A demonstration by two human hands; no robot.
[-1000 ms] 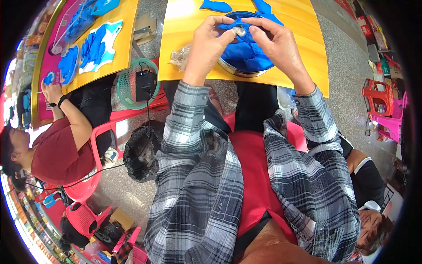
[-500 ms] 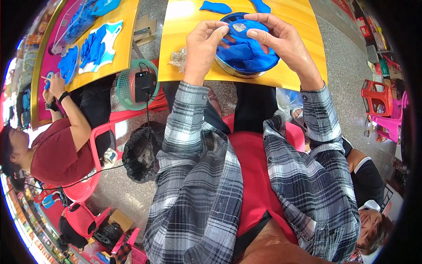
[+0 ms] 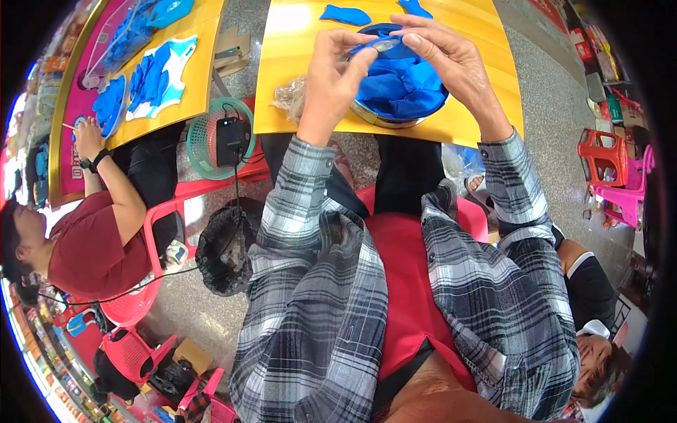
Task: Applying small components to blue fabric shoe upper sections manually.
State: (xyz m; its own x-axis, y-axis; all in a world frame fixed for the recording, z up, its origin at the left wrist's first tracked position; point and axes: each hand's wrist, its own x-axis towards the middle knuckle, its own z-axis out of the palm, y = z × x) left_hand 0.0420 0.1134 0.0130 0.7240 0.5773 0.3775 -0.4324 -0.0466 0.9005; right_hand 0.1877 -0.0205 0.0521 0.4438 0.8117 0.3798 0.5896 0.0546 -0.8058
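A small blue fabric piece (image 3: 366, 50) is held up over a round tin, an oval of whitish, filling-like material (image 3: 386, 45) showing in it. My left hand (image 3: 336, 83) pinches its left end between thumb and fingers. At its right end is my right hand (image 3: 451, 67), thumb and fingertips closed on the edge. Below them, the round tin (image 3: 393, 122) holds a heap of folded blue fabric pieces (image 3: 405, 88). Two blue fabric shapes lie farther back on the table, one of them fish-like (image 3: 345, 14).
The yellow table (image 3: 479, 116) bears a crumpled clear plastic bag (image 3: 288, 96) at its left. A green basket (image 3: 199, 144) and a black-lined bin (image 3: 222, 261) stand at my left. A co-worker in a maroon shirt (image 3: 99, 240) sits at another table with blue pieces.
The blue piece has tipped, so its whitish patch appears narrower and flatter. My left hand has turned, its thumb now pointing up, and my right fingers have shifted slightly upward.
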